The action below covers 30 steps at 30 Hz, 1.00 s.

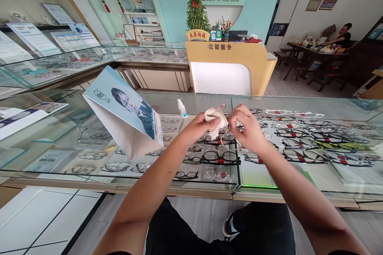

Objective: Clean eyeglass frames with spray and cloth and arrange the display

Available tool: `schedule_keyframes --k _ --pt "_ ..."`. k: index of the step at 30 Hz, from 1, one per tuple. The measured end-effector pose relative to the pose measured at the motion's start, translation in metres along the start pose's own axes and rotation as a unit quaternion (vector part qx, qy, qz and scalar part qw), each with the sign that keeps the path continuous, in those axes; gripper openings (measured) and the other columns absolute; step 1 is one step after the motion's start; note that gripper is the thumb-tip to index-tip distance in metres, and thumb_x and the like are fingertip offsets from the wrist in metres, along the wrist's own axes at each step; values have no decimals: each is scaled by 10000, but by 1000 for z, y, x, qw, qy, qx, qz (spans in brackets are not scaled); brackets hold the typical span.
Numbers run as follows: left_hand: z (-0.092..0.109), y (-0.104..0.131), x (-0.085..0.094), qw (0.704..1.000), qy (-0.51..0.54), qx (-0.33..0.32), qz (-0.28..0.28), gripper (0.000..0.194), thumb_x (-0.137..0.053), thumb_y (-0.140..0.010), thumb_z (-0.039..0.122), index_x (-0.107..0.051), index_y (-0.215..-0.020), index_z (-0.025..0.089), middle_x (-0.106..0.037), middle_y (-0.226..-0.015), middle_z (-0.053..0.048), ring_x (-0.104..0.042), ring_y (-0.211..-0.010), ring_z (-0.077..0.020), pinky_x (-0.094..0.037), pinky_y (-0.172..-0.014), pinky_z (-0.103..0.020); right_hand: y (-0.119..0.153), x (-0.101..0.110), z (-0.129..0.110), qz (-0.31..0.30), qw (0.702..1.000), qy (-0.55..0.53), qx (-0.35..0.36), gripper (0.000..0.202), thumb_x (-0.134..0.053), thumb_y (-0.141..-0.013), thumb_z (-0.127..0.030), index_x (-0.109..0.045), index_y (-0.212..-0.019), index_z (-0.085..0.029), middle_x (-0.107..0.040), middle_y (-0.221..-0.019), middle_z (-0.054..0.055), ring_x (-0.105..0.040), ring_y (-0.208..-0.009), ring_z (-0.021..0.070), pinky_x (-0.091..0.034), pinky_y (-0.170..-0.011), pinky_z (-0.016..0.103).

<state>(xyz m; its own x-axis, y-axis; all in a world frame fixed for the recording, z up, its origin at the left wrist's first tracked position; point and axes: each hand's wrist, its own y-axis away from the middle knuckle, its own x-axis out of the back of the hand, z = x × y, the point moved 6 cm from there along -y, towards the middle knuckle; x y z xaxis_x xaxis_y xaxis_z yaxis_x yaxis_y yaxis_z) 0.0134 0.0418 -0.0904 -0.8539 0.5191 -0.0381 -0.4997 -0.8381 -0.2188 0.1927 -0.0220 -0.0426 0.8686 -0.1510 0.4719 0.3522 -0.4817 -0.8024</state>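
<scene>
Over the glass counter, my left hand [200,126] is closed on a pale cleaning cloth [213,115], thumb on top. The cloth is folded around part of a pair of clear-rimmed eyeglasses [238,144], so that part is hidden. My right hand [247,130] pinches the same eyeglasses at their near side, fingers curled, a thin temple hanging below it. A small white spray bottle [182,108] with a blue base stands on the glass just left of my left hand.
A folded blue-and-white display card [125,107] stands on the glass counter [206,105] to the left. Rows of eyeglasses [220,157] lie under the glass. Beyond are a wooden reception desk [229,53] with a plant [196,14], and a person [344,38] seated at a far table.
</scene>
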Motion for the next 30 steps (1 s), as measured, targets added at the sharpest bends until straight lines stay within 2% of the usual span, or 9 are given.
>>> schedule_keyframes --k 4,6,12,16,23,30 --pt "-7 0 1 999 -9 9 -53 595 -949 -796 754 -735 -926 215 -564 -744 21 -463 -648 -132 -372 -593 -280 2 -6 -11 -33 999 3 14 309 -544 -964 22 -497 -901 -276 -618 -1007 48 -615 -926 231 -478 -808 385" --pt "-8 1 1 998 -16 8 -64 586 -940 -809 751 -729 -923 216 -572 -746 21 -474 -655 -136 -383 -600 -278 4 -10 -14 -46 998 27 24 290 -556 -1007 -10 -512 -897 -275 -628 -1000 51 -607 -924 236 -474 -815 390" --pt "-6 3 1 998 -14 -4 -56 606 -956 -789 756 -737 -934 210 -622 -776 11 -551 -700 -147 -463 -659 -287 9 -14 -18 -34 992 94 74 273 -552 -1065 -46 -528 -918 -275 -666 -997 48 -581 -894 233 -432 -808 394" --pt "-4 3 1 999 -17 -4 -45 604 -955 -792 759 -772 -966 210 -654 -807 -6 -576 -733 -159 -484 -687 -297 10 -15 -16 -32 991 110 65 276 -552 -1055 -43 -538 -900 -271 -681 -1006 48 -590 -897 230 -408 -806 398" --pt "0 3 -3 1000 -4 1 -22 629 -981 -754 764 -774 -932 198 -655 -796 -4 -544 -716 -138 -456 -675 -274 10 -10 -15 -14 991 115 63 280 -562 -1043 -36 -537 -899 -275 -682 -1003 39 -593 -903 230 -417 -820 390" --pt "5 4 -6 1000 -17 6 -23 646 -974 -745 786 -731 -835 194 -574 -708 24 -465 -651 -117 -387 -624 -275 10 -11 -18 5 988 119 96 296 -555 -1034 -7 -523 -911 -274 -676 -984 28 -591 -875 217 -422 -807 375"
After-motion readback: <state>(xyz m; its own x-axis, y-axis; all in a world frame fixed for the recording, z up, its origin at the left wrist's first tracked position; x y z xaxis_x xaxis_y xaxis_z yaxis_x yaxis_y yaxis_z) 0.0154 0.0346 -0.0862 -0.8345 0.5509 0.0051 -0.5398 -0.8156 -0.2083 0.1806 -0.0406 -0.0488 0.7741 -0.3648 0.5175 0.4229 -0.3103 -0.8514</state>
